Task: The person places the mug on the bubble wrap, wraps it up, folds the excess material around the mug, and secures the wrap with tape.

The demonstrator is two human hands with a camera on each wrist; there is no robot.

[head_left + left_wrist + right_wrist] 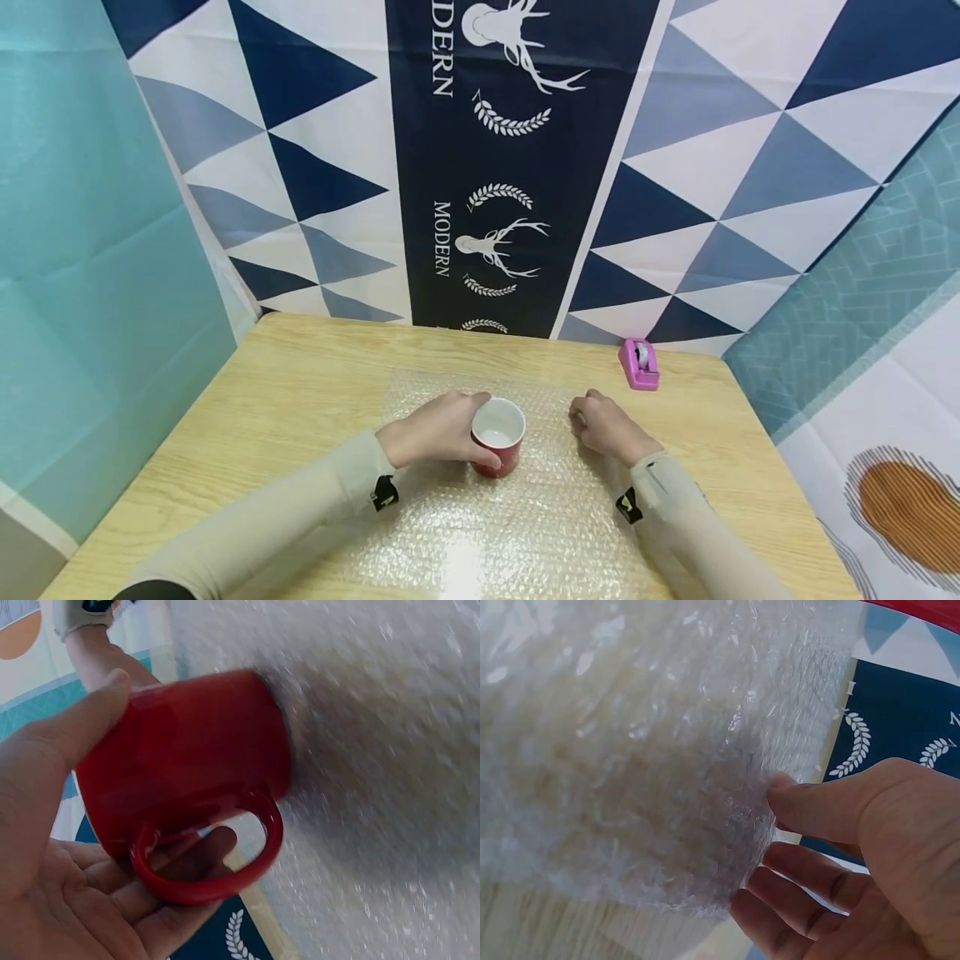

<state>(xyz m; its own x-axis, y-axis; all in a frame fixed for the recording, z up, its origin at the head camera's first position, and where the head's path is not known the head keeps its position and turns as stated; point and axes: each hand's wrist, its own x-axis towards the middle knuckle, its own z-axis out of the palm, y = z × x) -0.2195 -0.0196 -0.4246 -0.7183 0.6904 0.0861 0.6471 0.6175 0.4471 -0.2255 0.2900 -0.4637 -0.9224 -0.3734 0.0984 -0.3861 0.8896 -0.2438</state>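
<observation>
A red mug (506, 457) with a white inside stands upright on, or just over, a sheet of bubble wrap (540, 517). My left hand (442, 427) grips it from the left side, thumb on the near side and fingers round the far side. In the left wrist view the mug's handle (214, 889) loops out beside those fingers. To the right, my right hand (611, 427) pinches the right edge of the bubble wrap between thumb and fingers, as the right wrist view shows.
A pink tape dispenser (640, 367) sits at the back right of the wooden table (322, 358). Patterned cloth (495, 167) hangs behind the table's back edge. More cloth borders the left and right sides.
</observation>
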